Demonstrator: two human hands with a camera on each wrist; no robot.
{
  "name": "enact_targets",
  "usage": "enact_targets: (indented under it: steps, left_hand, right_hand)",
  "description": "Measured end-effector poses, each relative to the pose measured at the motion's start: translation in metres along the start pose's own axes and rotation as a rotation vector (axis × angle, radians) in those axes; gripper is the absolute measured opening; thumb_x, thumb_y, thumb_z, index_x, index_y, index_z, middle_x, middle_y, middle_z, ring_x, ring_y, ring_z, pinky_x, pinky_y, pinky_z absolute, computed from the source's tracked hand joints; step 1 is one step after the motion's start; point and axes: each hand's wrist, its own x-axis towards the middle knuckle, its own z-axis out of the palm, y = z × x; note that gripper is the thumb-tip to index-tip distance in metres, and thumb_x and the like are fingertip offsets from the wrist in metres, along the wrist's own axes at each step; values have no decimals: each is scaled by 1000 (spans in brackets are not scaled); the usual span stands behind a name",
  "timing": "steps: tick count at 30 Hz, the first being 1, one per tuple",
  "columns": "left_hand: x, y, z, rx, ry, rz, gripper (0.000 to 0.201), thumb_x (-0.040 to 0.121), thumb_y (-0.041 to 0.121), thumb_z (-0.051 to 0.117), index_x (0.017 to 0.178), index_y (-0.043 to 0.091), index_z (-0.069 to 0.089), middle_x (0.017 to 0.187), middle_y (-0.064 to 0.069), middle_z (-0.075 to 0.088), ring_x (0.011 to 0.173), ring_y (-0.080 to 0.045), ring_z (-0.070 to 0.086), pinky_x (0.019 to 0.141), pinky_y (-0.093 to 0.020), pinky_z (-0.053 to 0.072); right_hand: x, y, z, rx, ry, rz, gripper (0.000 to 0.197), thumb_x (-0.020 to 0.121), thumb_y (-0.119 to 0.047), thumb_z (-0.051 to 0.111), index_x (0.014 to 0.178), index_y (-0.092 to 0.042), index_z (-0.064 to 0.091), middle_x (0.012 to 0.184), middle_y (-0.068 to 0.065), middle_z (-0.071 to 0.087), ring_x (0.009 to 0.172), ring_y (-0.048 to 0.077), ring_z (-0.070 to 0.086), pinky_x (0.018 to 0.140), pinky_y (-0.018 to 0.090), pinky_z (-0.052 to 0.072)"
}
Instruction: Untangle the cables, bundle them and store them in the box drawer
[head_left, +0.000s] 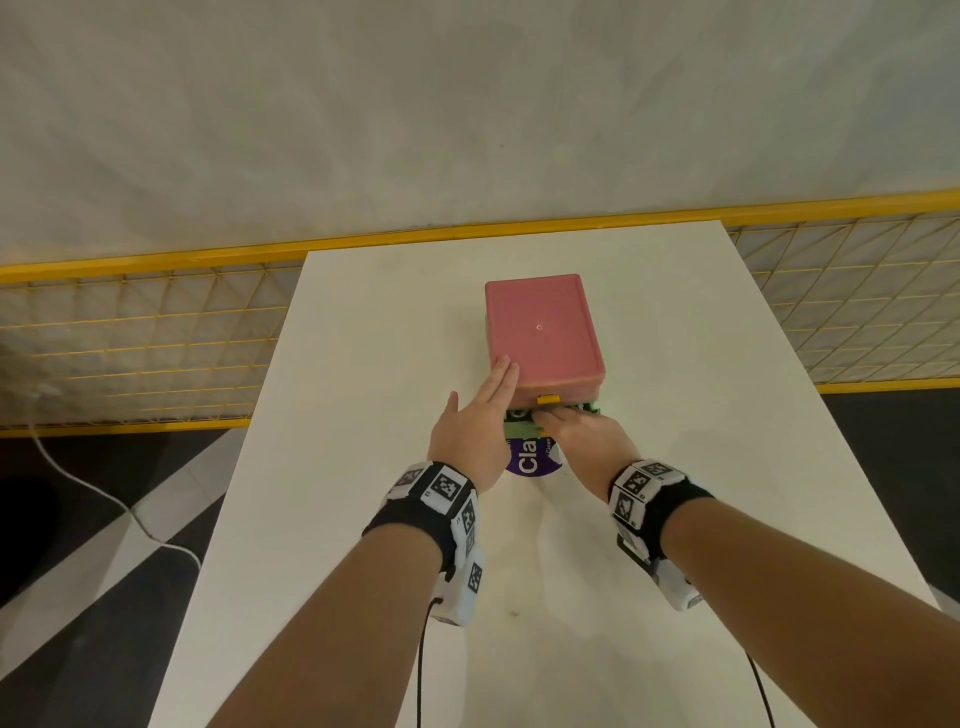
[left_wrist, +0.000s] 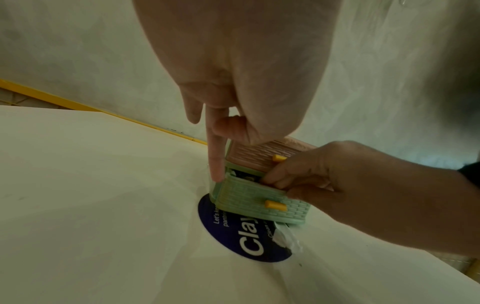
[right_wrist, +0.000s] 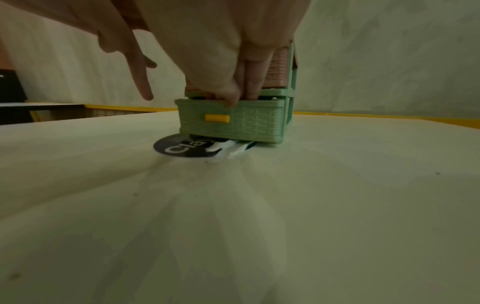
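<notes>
L hand (head_left: 478, 415): flat, fingers straight, resting on pink top of box (head_left: 543, 332); index down its side by the drawer corner.
R hand (head_left: 587, 441): fingers curled over front lip of green drawer (right_wrist: 230, 121), tips inside.
Drawer: part open, under both hands; dark cable (left_wrist: 242, 175) bit seen inside.
Sticker (left_wrist: 249, 240): round, blue, on table (head_left: 363, 519) below drawer.

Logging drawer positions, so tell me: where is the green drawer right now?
In the head view the green drawer sits mid-table, pulled partly out beneath the pink drawer, under the right hand.
</notes>
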Motion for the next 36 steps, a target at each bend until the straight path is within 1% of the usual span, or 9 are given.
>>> enact_targets:
  steps: [4, 7, 10, 14, 17, 21, 25, 31, 36]
  left_hand:
    - [1, -2, 1, 16, -5, 6, 96, 80, -6, 44, 153, 33, -4, 159, 23, -9, 102, -11, 62, 121, -45, 15]
    - [2, -3, 1, 18, -13, -6, 98, 79, -6, 45, 153, 34, -5, 159, 23, -9, 91, -11, 64, 121, -44, 14]
    - [1, -1, 1, 5, -21, -18, 100, 78, -8, 46, 153, 34, -5, 159, 24, -11, 84, -11, 64, 121, -43, 13]
    - [-1, 1, 1, -3, -25, -23, 99, 78, -8, 46, 153, 33, -4, 159, 23, -11, 79, -11, 63, 121, -42, 12]
    - [-1, 0, 1, -13, -18, -20, 99, 78, -8, 46, 153, 34, -4, 159, 24, -11, 77, -11, 63, 121, -42, 12]
    - [1, -3, 4, -11, -13, -3, 98, 80, -6, 47, 153, 33, -4, 159, 23, -11, 88, -12, 64, 121, -43, 13]
    - [4, -4, 4, 9, 7, -4, 96, 82, -4, 48, 153, 34, -5, 158, 24, -11, 89, -11, 65, 121, -42, 14]
    - [2, -5, 3, 17, 8, 0, 95, 82, -5, 47, 153, 35, -3, 158, 25, -10, 80, -10, 64, 121, -44, 14]
    - [-7, -15, -10, -177, 106, 98, 92, 85, -4, 46, 152, 43, 2, 157, 28, -9, 104, -8, 61, 117, -48, 25]
  right_hand:
    - [-6, 1, -1, 84, 34, 55, 36, 90, -7, 48, 124, -15, 53, 114, 7, 67, 99, 30, 64, 82, 36, 51]
    - [-17, 3, 6, 407, 353, 239, 24, 88, -9, 56, 112, -13, 59, 103, 5, 68, 84, 23, 63, 70, 31, 48]
    - [-21, 4, 20, 762, 548, 506, 61, 73, -13, 77, 125, -14, 44, 112, 1, 50, 96, 12, 49, 81, 26, 43]
    - [-10, 3, 25, 1027, 463, 655, 93, 66, -19, 84, 141, -16, 27, 94, -8, 50, 90, 13, 56, 77, 24, 45]
    - [-6, 11, 24, 973, 419, 632, 97, 64, -26, 85, 141, -20, 27, 84, -12, 49, 77, 4, 54, 68, 22, 46]
    - [2, 21, 26, 805, 463, 651, 120, 55, -32, 89, 148, -18, 15, 115, 6, 46, 97, 17, 49, 91, 34, 45]
    - [18, 23, 24, 652, 548, 647, 134, 46, -32, 93, 150, -18, 9, 124, 17, 37, 101, 29, 48, 92, 40, 44]
    - [11, 20, 23, 581, 470, 637, 125, 55, -46, 86, 149, -25, 6, 125, 11, 36, 110, 28, 47, 92, 47, 41]
    - [6, 20, 4, 537, 504, 495, 103, 72, -16, 75, 149, -27, 7, 123, 11, 34, 108, 27, 44, 99, 52, 41]
